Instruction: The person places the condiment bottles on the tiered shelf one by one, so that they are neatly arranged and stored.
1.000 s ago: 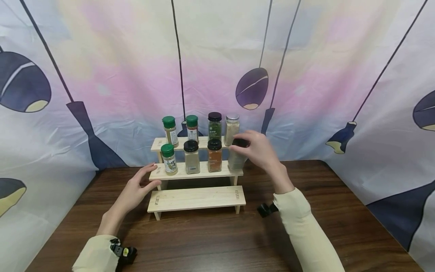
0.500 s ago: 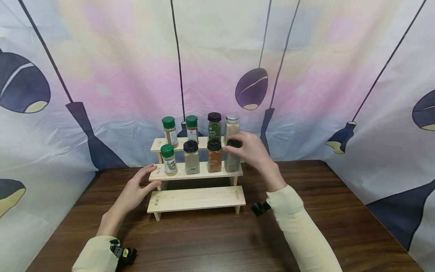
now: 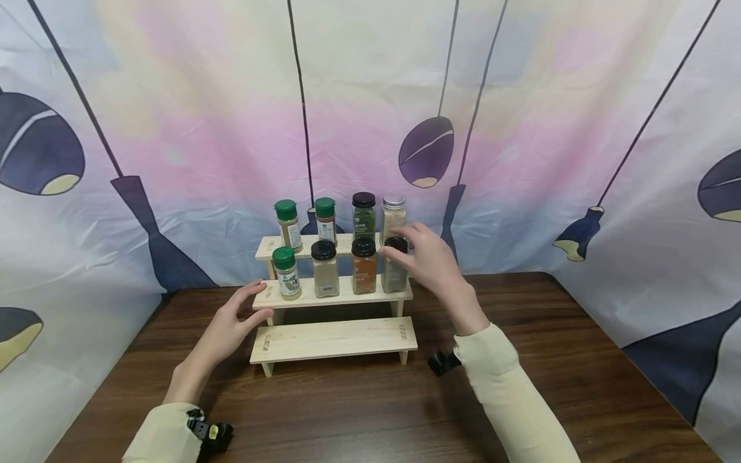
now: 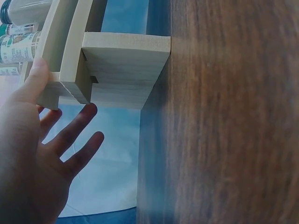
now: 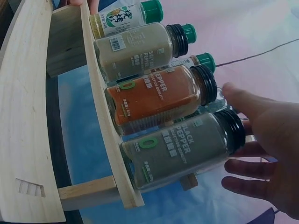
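Note:
A pale wooden three-tier spice rack point(image 3: 341, 337) stands on the table. My left hand point(image 3: 234, 325) grips the left end of its middle shelf, thumb at the front edge and other fingers reaching behind, as the left wrist view shows. At that shelf's right end stands the black pepper jar point(image 5: 177, 149), upright with a black lid. My right hand point(image 5: 275, 144) is spread around this lid, fingers extended and thumb apart from it. Left of it are an orange-red pepper jar point(image 5: 161, 98), a beige pepper jar point(image 5: 135, 51) and a green-capped shaker point(image 3: 288, 280).
Along the top shelf are two green-capped shakers point(image 3: 291, 231), a black-lidded jar of green flakes point(image 3: 364, 222) and a silver-lidded jar point(image 3: 392, 215). The lowest shelf bears nothing. A patterned cloth point(image 3: 231, 128) hangs behind the dark wooden table point(image 3: 347, 411).
My right hand moved left with the black pepper jar, bringing it beside the orange-red jar, then loosened its fingers from the lid. The left hand stayed at the rack.

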Tool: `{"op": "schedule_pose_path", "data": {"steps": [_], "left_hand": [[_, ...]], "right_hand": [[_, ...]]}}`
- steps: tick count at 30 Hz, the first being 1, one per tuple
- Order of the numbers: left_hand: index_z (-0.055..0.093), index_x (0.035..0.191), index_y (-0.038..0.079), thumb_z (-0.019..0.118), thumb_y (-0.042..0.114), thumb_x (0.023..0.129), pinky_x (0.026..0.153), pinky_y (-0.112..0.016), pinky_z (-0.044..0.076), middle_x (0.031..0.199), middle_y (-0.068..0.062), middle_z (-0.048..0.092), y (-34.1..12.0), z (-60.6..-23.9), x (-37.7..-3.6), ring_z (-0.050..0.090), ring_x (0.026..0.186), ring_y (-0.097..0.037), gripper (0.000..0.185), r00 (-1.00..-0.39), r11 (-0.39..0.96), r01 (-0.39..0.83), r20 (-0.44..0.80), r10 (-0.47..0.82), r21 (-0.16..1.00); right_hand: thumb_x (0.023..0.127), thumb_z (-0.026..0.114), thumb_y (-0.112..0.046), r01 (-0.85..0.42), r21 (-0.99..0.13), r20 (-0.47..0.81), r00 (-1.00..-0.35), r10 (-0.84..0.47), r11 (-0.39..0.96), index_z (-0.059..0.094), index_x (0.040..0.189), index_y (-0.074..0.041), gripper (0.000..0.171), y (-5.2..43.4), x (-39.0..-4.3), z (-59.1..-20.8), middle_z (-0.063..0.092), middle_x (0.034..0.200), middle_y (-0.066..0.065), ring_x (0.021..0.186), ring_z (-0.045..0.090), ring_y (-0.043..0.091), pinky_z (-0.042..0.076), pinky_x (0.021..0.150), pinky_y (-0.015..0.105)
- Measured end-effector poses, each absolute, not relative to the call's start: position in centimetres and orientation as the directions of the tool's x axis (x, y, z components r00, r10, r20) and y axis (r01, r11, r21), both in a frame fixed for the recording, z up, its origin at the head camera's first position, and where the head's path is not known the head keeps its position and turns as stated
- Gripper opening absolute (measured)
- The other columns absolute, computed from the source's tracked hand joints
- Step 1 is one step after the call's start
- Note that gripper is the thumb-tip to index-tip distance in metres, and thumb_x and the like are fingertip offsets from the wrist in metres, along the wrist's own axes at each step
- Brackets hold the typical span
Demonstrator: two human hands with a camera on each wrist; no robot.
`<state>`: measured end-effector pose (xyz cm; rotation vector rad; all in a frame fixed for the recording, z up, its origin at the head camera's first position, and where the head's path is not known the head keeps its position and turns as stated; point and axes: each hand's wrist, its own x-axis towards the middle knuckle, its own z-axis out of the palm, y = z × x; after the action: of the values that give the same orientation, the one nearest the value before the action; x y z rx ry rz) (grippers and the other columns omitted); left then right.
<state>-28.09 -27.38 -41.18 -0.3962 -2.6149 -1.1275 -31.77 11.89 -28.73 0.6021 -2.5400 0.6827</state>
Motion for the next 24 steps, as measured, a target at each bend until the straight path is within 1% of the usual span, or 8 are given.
{"op": "schedule_pose_path", "data": {"steps": [3, 7, 9, 16, 20, 24], "left_hand": [[0.041, 0.152, 0.015, 0.064, 0.042, 0.097, 0.096, -0.057, 0.049, 0.162, -0.014, 0.03, -27.4, -41.2, -28.1, 0.039, 0.141, -0.042, 0.066, -0.929, 0.665, 0.346, 0.342, 0.142, 0.662], [0.04, 0.152, 0.015, 0.063, 0.042, 0.097, 0.093, -0.054, 0.051, 0.162, -0.013, 0.03, -27.5, -41.2, -28.1, 0.044, 0.137, -0.04, 0.065, -0.929, 0.669, 0.343, 0.341, 0.141, 0.659], [0.04, 0.152, 0.015, 0.063, 0.041, 0.097, 0.093, -0.055, 0.051, 0.162, -0.013, 0.03, -27.6, -41.1, -28.2, 0.045, 0.136, -0.041, 0.065, -0.929, 0.668, 0.343, 0.342, 0.139, 0.66], [0.039, 0.153, 0.015, 0.064, 0.037, 0.098, 0.099, -0.063, 0.046, 0.162, -0.015, 0.028, -27.7, -41.2, -28.1, 0.034, 0.143, -0.045, 0.065, -0.937, 0.66, 0.329, 0.322, 0.137, 0.676], [0.039, 0.153, 0.014, 0.064, 0.036, 0.098, 0.098, -0.062, 0.046, 0.162, -0.015, 0.028, -27.6, -41.2, -28.0, 0.035, 0.142, -0.045, 0.064, -0.937, 0.661, 0.327, 0.322, 0.135, 0.676], [0.039, 0.153, 0.015, 0.064, 0.037, 0.098, 0.096, -0.059, 0.049, 0.162, -0.015, 0.029, -27.7, -41.2, -28.1, 0.038, 0.141, -0.043, 0.064, -0.934, 0.666, 0.333, 0.331, 0.135, 0.668]], "right_hand": [[0.091, 0.067, -0.053, -0.526, -0.383, 0.545, -0.792, -0.274, 0.759, 0.065, 0.131, -0.018, 0.054, 12.5, -31.4, -29.1, 0.063, 0.127, 0.003, 0.101, 0.063, 0.024, 0.054, 0.081, 0.043], [0.092, 0.067, -0.049, -0.533, -0.396, 0.567, -0.782, -0.257, 0.747, 0.065, 0.13, -0.016, 0.051, 13.2, -30.9, -29.7, 0.065, 0.12, 0.005, 0.1, 0.063, 0.026, 0.053, 0.08, 0.042], [0.093, 0.067, -0.047, -0.53, -0.396, 0.571, -0.781, -0.25, 0.75, 0.065, 0.13, -0.014, 0.05, 13.6, -30.7, -30.0, 0.066, 0.117, 0.007, 0.098, 0.063, 0.027, 0.053, 0.079, 0.042], [0.092, 0.071, -0.04, -0.535, -0.399, 0.596, -0.769, -0.232, 0.745, 0.068, 0.125, -0.011, 0.045, 14.7, -30.3, -31.9, 0.069, 0.114, 0.008, 0.096, 0.064, 0.023, 0.055, 0.083, 0.042], [0.092, 0.071, -0.04, -0.529, -0.4, 0.59, -0.773, -0.231, 0.749, 0.069, 0.124, -0.011, 0.043, 15.5, -30.1, -32.9, 0.069, 0.11, 0.007, 0.095, 0.063, 0.023, 0.054, 0.082, 0.043], [0.093, 0.07, -0.04, -0.509, -0.402, 0.575, -0.787, -0.223, 0.761, 0.069, 0.125, -0.012, 0.043, 16.3, -30.0, -33.7, 0.069, 0.111, 0.007, 0.1, 0.064, 0.027, 0.053, 0.085, 0.045]]}}
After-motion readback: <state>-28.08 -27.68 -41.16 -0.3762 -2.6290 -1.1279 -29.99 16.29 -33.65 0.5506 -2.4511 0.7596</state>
